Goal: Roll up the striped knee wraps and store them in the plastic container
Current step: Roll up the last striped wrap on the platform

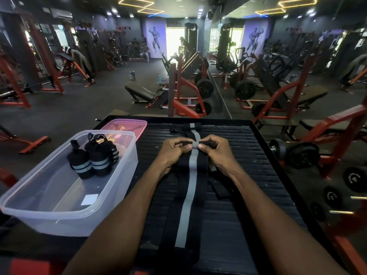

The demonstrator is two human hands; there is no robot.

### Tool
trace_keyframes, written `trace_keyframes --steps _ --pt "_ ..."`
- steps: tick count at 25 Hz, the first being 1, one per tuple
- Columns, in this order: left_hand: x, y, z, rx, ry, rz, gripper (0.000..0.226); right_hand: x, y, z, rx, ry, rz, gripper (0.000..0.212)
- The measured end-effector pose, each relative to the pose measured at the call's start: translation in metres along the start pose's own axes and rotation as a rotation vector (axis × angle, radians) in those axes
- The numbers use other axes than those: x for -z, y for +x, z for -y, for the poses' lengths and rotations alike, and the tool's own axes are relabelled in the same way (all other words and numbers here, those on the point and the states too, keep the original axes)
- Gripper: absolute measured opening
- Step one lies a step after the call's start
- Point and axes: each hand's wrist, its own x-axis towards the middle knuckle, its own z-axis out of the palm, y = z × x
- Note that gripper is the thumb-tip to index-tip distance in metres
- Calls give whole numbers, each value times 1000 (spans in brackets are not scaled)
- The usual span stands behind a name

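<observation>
Between both hands [195,148]: wrap [191,175] mid-platform [258,175].

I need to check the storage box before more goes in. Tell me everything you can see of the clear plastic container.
The plastic container is a translucent, rectangular tub with rounded corners and a thickened rim, open at the top. It stands upright to the left of the black ribbed platform. Rolled knee wraps, black with grey stripes, stand at its far end; two show clearly, perhaps more behind. A small white label shows on its floor. A pink lid lies just behind it. Neither hand touches it.
</observation>
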Motion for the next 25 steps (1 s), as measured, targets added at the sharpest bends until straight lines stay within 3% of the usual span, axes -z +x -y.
trace_keyframes --steps 3,6,9,12,17,22,25 --pt "1 -3 -3 94 -115 92 13 1 0 1 3 34 -13 14" --pt "2 0 -1 65 -64 40 11 1 0 1 -18 71 13 18" --pt "3 1 0 3 -20 -12 16 6 0 3 -101 58 78 8" --pt "4 1 -1 -8 -16 -16 18 14 2 3 -222 92 59 20" --pt "0 1 0 5 -14 -39 24 18 3 7 -176 1 -48 9" --pt "-1 1 0 14 -10 -59 26 22 8 2 -127 -198 -95 26" --pt "-1 0 -1 13 -7 -54 25 22 6 5 -119 -195 -106 18"
